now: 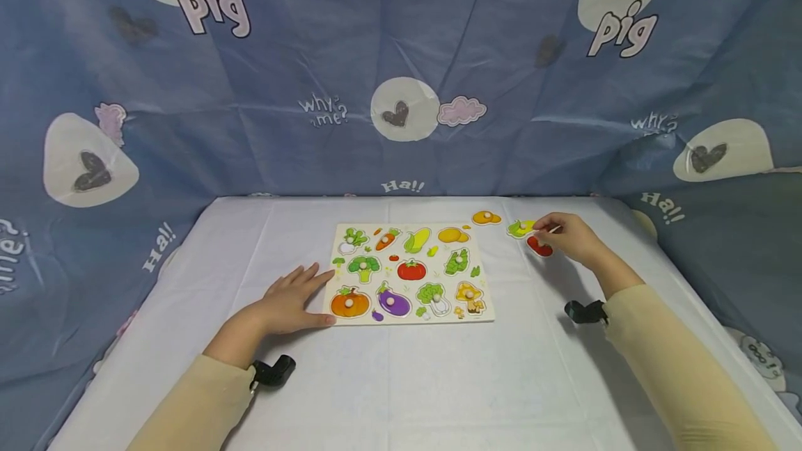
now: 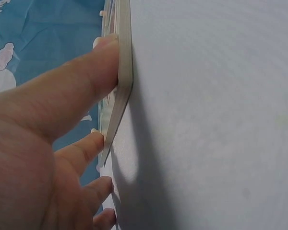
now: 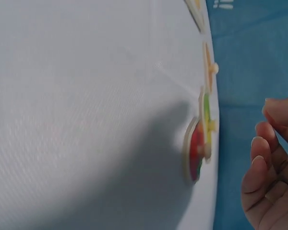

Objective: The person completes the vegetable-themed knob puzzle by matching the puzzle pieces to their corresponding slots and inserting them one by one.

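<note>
A white wooden knob puzzle board [image 1: 407, 287] with painted vegetables lies on the table. My left hand [image 1: 282, 308] rests at its left side, fingers spread, with the thumb [image 2: 93, 72] against the board's near corner edge. Off the board's far right lie a potato piece [image 1: 486, 218], a corn piece [image 1: 520, 228] and a red tomato piece [image 1: 539, 249]. The tomato piece leans over the corn piece's edge. Just above these two is my right hand [image 1: 571, 235], its fingers loosely bent; in the right wrist view nothing is between them and they stand apart from the pieces.
Knobbed pieces sit in the board, among them a pumpkin [image 1: 349, 303], an eggplant [image 1: 393, 301] and a mushroom [image 1: 470, 296]. The tomato, corn and potato spots show pictures without knobs. A white cloth covers the table [image 1: 438, 388]; a blue printed curtain [image 1: 313, 54] stands around it.
</note>
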Demonstrator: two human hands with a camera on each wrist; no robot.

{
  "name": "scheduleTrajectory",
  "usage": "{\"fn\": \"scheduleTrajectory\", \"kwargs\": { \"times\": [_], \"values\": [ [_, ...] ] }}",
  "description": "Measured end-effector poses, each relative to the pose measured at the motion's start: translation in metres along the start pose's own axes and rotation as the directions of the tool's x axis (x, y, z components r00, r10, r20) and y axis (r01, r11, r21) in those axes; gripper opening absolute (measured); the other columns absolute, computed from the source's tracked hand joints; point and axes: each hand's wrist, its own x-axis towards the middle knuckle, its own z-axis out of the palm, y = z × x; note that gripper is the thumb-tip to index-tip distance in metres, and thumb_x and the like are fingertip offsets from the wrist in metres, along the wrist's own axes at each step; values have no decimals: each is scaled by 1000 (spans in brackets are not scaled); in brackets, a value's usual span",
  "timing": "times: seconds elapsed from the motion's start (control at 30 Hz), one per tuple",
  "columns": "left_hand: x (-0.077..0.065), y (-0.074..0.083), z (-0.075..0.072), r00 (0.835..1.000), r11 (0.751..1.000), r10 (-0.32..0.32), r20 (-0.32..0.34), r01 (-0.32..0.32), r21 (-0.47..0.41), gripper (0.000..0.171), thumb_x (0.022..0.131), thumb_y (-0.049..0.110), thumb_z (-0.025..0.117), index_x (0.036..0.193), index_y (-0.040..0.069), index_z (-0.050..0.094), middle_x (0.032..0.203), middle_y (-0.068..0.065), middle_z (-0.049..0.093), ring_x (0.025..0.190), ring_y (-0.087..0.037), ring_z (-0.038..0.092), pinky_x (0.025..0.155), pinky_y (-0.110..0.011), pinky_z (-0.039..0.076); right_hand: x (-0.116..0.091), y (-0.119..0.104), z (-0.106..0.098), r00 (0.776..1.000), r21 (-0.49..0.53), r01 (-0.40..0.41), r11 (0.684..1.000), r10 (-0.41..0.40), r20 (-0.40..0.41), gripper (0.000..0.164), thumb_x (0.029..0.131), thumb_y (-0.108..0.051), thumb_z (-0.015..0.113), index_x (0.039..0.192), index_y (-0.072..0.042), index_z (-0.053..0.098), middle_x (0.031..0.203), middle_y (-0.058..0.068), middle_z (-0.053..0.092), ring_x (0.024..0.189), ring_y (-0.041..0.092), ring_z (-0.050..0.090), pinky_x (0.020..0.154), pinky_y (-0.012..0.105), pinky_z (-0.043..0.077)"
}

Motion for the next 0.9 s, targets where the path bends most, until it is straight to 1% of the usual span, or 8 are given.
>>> {"fn": "scheduleTrajectory", "kwargs": {
  "times": [0.17,0.43,0.6,0.73,0.9],
  "values": [
    [0,-1,0,1000,1000,-2,-4,2,-1,98,81,64,71,157,14,35,162,-24,21,147,-52,12,115,-70,10,6,9,0,1000,-15,-31,999,31,6,27,98,-13,65,119,3,63,111,18,61,95,29,60,76,39,53],
    [-2,2,-2,1000,1000,0,-1,0,-10,96,82,62,71,156,13,35,162,-25,21,147,-52,13,115,-69,10,13,22,4,997,-67,-72,995,73,5,25,96,-14,67,115,1,64,105,14,62,92,25,57,71,31,49],
    [-2,3,-1,1000,1000,-2,-4,2,-7,96,82,62,71,156,14,35,162,-24,21,147,-52,13,116,-69,10,14,31,6,997,-88,-83,993,83,0,25,96,-15,68,114,1,66,104,14,63,91,25,55,73,30,46],
    [-1,2,-1,1000,1000,-4,-2,4,-8,96,82,63,71,157,14,35,163,-24,21,148,-51,12,116,-69,10,17,36,8,997,-77,-71,995,72,9,25,95,-13,69,113,4,65,102,15,63,91,25,55,72,30,46],
    [-1,1,0,1000,1000,-8,-1,8,-7,96,82,63,71,157,15,35,163,-23,21,148,-51,12,116,-69,9,20,37,10,995,-69,-95,993,96,16,23,95,-12,68,112,3,64,102,15,61,90,25,53,71,29,46]
  ]
}}
